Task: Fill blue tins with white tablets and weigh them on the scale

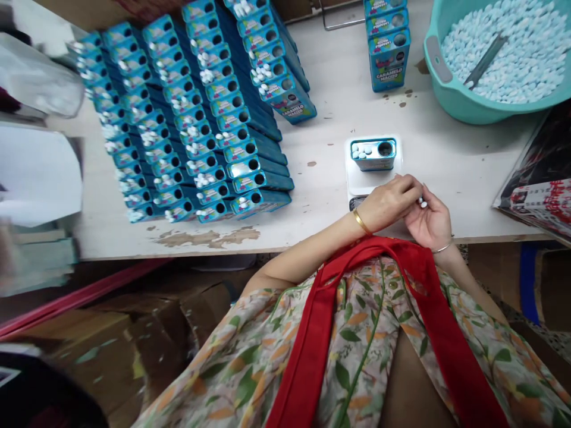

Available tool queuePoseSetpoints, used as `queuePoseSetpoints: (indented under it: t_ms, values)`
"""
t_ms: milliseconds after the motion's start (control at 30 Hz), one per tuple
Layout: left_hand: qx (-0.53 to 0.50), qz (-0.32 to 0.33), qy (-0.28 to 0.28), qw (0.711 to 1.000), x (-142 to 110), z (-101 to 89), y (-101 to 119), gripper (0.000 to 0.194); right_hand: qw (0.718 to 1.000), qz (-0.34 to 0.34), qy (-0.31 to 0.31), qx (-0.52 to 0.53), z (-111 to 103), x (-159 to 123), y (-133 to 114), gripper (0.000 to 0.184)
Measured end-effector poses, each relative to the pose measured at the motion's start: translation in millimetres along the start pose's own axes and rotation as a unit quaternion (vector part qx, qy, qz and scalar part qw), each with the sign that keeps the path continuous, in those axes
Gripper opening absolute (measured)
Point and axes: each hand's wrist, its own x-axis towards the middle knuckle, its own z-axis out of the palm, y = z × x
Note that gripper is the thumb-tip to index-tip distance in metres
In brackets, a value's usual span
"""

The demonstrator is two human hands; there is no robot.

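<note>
A blue candy tin stands upright on a small white kitchen scale. Several pale candies lie on the tin's top beside its round dark opening. Just in front of the tin, my left hand, with a gold bangle, reaches across to my right hand. Its fingers are bent together over the right palm, and what they pinch is hidden. My right hand is turned palm up and half closed around a few small white candies. My left wrist partly covers the scale's dark display.
Rows of blue tins, many topped with candies, fill the left of the table. More tins stand at the back. A turquoise basin of candies with a scoop sits at the right, near a dark printed package.
</note>
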Motion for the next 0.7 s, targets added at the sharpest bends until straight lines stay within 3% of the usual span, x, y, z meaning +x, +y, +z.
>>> queuePoseSetpoints:
  t_ms: [133, 267, 400, 500, 600, 700]
  values:
    - [-0.042, 0.007, 0.008, 0.999, -4.0, -13.1, -3.1, 0.019, 0.999, 0.024, -0.003, 0.031, 6.7, -0.7, 2.0, 0.02]
    - [-0.099, 0.011, 0.064, 0.993, -2.7, -38.9, -11.8, 0.014, 0.999, 0.031, -0.023, 0.032, 17.9, 0.1, 1.2, 0.02]
    - [-0.048, -0.043, 0.105, 0.992, 6.6, -67.1, -33.8, 0.019, 0.997, 0.019, -0.073, -0.003, 26.8, 2.0, -5.0, 0.016]
    - [-0.003, -0.051, 0.101, 0.994, 12.1, -80.6, -48.5, 0.025, 0.995, 0.014, -0.094, -0.027, 30.2, 2.2, -9.9, 0.019]
    - [0.012, -0.038, 0.089, 0.995, 11.4, -83.3, -45.4, 0.031, 0.997, 0.017, -0.074, -0.032, 32.0, 0.8, -12.3, 0.019]
    - [0.009, -0.028, 0.046, 0.999, 6.7, -70.5, -23.2, 0.034, 0.999, 0.015, -0.037, -0.037, 31.2, -3.2, -13.3, 0.017]
